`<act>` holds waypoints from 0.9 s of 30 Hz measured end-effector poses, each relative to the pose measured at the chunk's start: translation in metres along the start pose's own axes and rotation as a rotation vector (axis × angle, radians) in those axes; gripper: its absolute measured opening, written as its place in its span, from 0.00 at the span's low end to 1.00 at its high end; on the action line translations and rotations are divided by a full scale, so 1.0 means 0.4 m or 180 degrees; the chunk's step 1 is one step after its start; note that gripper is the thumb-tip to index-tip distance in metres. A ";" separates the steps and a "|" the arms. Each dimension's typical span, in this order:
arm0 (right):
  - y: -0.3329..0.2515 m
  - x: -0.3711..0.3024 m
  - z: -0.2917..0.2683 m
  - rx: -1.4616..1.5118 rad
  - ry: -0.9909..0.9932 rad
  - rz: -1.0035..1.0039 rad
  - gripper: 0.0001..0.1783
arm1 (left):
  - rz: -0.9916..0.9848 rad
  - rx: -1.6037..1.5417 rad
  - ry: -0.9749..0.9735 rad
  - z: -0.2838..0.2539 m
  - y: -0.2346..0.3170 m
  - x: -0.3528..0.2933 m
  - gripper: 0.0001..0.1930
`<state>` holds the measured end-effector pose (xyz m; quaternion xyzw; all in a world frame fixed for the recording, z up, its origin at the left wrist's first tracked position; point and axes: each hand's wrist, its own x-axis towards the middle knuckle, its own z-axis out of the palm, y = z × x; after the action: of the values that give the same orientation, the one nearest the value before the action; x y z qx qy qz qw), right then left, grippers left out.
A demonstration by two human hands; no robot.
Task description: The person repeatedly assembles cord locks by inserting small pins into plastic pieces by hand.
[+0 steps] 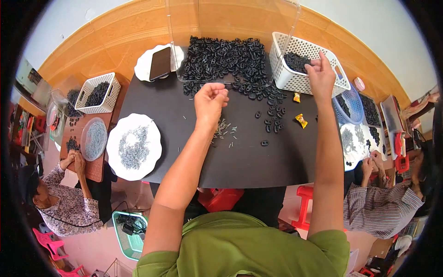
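My left hand [211,102] is above the dark table in front of the big heap of black plastic parts [226,57], its fingers curled together. Whatever it may hold is too small or hidden to make out. My right hand [321,76] is over the white perforated basket [295,84], fingers apart, with nothing visible in it. Inside that basket lie more black parts [295,61], partly covered by the hand. Beneath my left wrist is a small scatter of thin metal pins [222,129]. Several loose black parts [276,122] trail from the heap across the table.
A white scalloped plate [113,152] of small pins stands at the left. Behind it, a phone [160,63] rests on another white plate. Two yellow wrapped sweets [301,121] lie near my right forearm. A clear plastic bin surrounds much of the heap. Co-workers sit at both sides.
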<state>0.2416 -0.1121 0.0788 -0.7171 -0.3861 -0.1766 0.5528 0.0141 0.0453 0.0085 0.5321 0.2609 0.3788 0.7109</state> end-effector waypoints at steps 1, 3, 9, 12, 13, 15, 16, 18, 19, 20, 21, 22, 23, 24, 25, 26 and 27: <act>-0.004 0.002 0.004 -0.0468 0.0148 -0.0467 0.21 | -0.0007 0.0016 0.0085 -0.002 0.006 -0.002 0.04; -0.021 -0.013 0.020 -0.0927 0.0291 -0.0942 0.20 | 0.0051 -0.0065 0.0181 -0.008 0.006 0.003 0.04; -0.028 -0.174 0.155 -0.1039 -0.1603 -0.1388 0.08 | 0.0121 -0.0287 0.0364 -0.024 -0.004 0.013 0.03; -0.019 -0.208 0.198 -0.1447 -0.1734 -0.1359 0.11 | 0.0068 -0.0263 0.0393 -0.025 0.002 0.011 0.03; -0.025 -0.216 0.201 -0.1497 -0.1823 -0.1237 0.13 | 0.0067 -0.0279 0.0409 -0.027 0.002 0.011 0.03; -0.022 -0.217 0.189 -0.1400 -0.1965 -0.1162 0.14 | 0.0062 -0.0298 0.0434 -0.028 0.003 0.011 0.02; -0.020 -0.214 0.180 -0.1312 -0.2097 -0.1084 0.14 | 0.0059 -0.0275 0.0431 -0.026 0.004 0.010 0.02; -0.017 -0.209 0.161 -0.1150 -0.2086 -0.0979 0.14 | 0.0048 -0.0257 0.0431 -0.022 0.006 0.008 0.02; -0.020 -0.207 0.154 -0.0989 -0.2063 -0.0872 0.14 | 0.0072 -0.0236 0.0407 -0.020 0.008 0.007 0.02; -0.025 -0.207 0.151 -0.0993 -0.2068 -0.0870 0.14 | 0.0096 -0.0214 0.0381 -0.019 0.007 0.006 0.01; -0.034 -0.207 0.149 -0.0972 -0.1917 -0.0976 0.14 | 0.0093 -0.0214 0.0383 -0.020 0.005 0.006 0.01; -0.042 -0.206 0.148 -0.0949 -0.1763 -0.1081 0.14 | 0.0090 -0.0169 0.0331 -0.021 0.002 0.007 0.02; -0.051 -0.205 0.151 -0.0948 -0.1763 -0.1079 0.14 | 0.0087 -0.0122 0.0278 -0.021 0.001 0.007 0.02; -0.061 -0.208 0.157 -0.0967 -0.1862 -0.1137 0.13 | 0.0085 -0.0117 0.0271 -0.020 0.000 0.007 0.02; -0.069 -0.211 0.165 -0.0986 -0.1959 -0.1195 0.13 | 0.0097 -0.0078 0.0295 -0.017 -0.001 0.006 0.02; -0.073 -0.217 0.174 -0.0985 -0.1951 -0.1188 0.13 | 0.0110 -0.0038 0.0319 -0.014 -0.002 0.005 0.02; -0.075 -0.222 0.184 -0.1201 -0.2125 -0.1093 0.13 | 0.0113 -0.0032 0.0311 -0.011 -0.004 0.004 0.02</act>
<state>0.1494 -0.0728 0.0141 -0.7488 -0.6188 -0.0917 0.2189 0.0121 0.0487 0.0059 0.5139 0.2838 0.4181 0.6932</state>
